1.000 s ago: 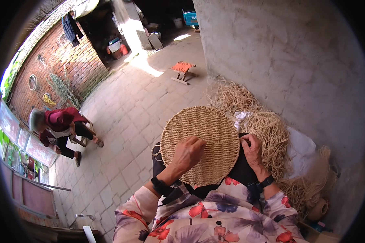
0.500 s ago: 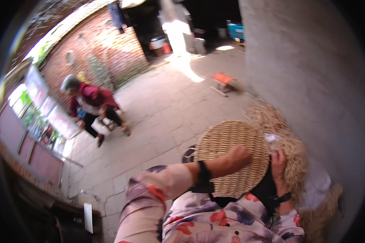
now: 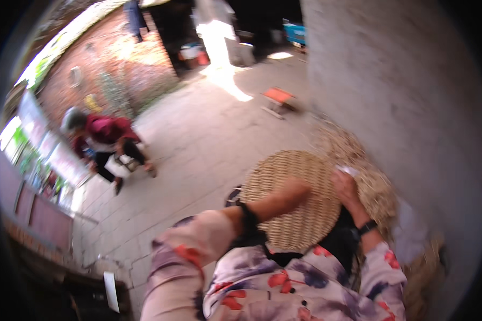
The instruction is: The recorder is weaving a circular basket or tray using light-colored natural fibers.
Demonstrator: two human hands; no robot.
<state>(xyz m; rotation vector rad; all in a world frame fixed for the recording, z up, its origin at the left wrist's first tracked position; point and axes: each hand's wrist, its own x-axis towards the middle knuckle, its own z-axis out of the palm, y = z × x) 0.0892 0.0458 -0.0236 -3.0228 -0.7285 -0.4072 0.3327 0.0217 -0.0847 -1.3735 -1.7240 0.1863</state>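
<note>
A round, tan woven straw mat [image 3: 284,230] lies across my lap, its weave running in ridges. My left hand [image 3: 297,190] is over the upper right part of the mat, blurred, with its fingers curled; what they hold, if anything, is hidden. At the mat's right rim, my right hand [image 3: 346,187] is closed on the edge. Something small and white [image 3: 349,170] shows just beyond its fingers. Loose straw [image 3: 377,184] lies heaped beside that hand. Both wrists wear black bands.
A grey wall [image 3: 401,96] rises on the right behind the straw. A low orange-topped stool [image 3: 278,96] stands ahead on the paved floor [image 3: 198,144]. At the left, a person in a dark red top [image 3: 104,131] sits bent forward. Whitish sheeting [image 3: 409,230] lies near the wall.
The whole view has shifted, so things sit further left and slightly higher. My right hand has come in closer to my left hand, over the mat's rim.
</note>
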